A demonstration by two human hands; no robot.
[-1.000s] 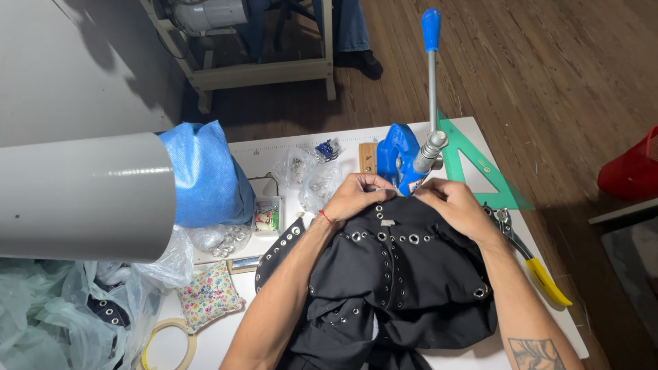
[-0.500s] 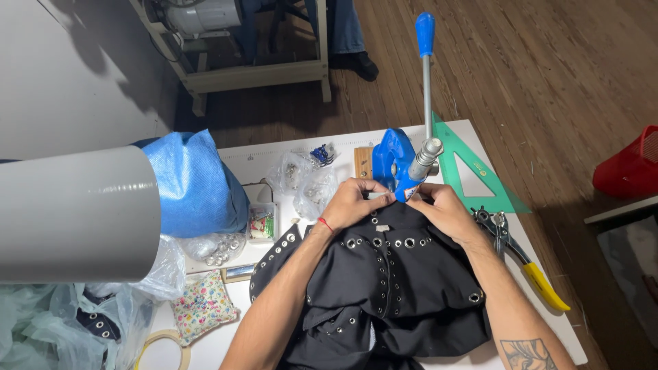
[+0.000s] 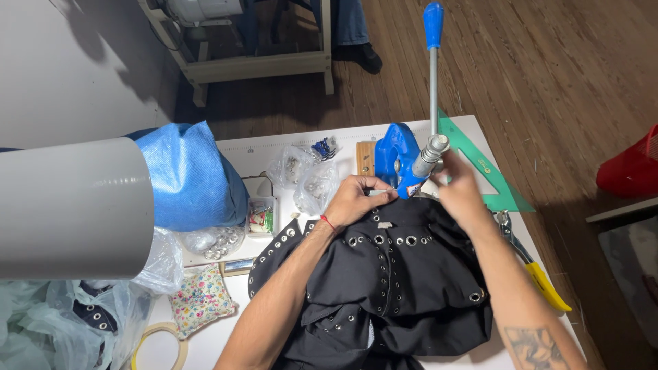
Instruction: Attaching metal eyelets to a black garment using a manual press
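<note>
**Hands at an eyelet press over a black studded garment**

Head view, looking down at a white worktable (image 3: 274, 147). A black garment (image 3: 397, 288) set with rows of silver eyelets lies spread across the near middle of the table, its upper edge drawn up to the base of a blue hand press (image 3: 397, 159) that stands at the far middle of the table. The press's metal lever (image 3: 432, 96) rises almost upright and ends in a blue grip (image 3: 432, 17).

The left hand (image 3: 356, 200) rests on the garment's upper edge, its fingers curled and pinching the cloth just beside the press base. The right hand (image 3: 460, 192) is raised just right of the press, near the lower end of the lever; it is motion-blurred, and whether it grips anything cannot be told.

Right of the press a green set square (image 3: 490, 171) lies flat, partly behind the right hand. Pliers with yellow handles (image 3: 538, 274) lie along the right table edge, beside the right forearm. Left of the press sit clear plastic bags of small metal parts (image 3: 305, 179), and further left a blue woven bag (image 3: 188, 175). A floral pincushion (image 3: 199, 301) and a roll of tape (image 3: 161, 342) lie at the near left corner. A thick grey tube (image 3: 68, 209) crosses the left foreground, close to the camera. A red container (image 3: 634, 171) stands on the wooden floor at far right.
</note>
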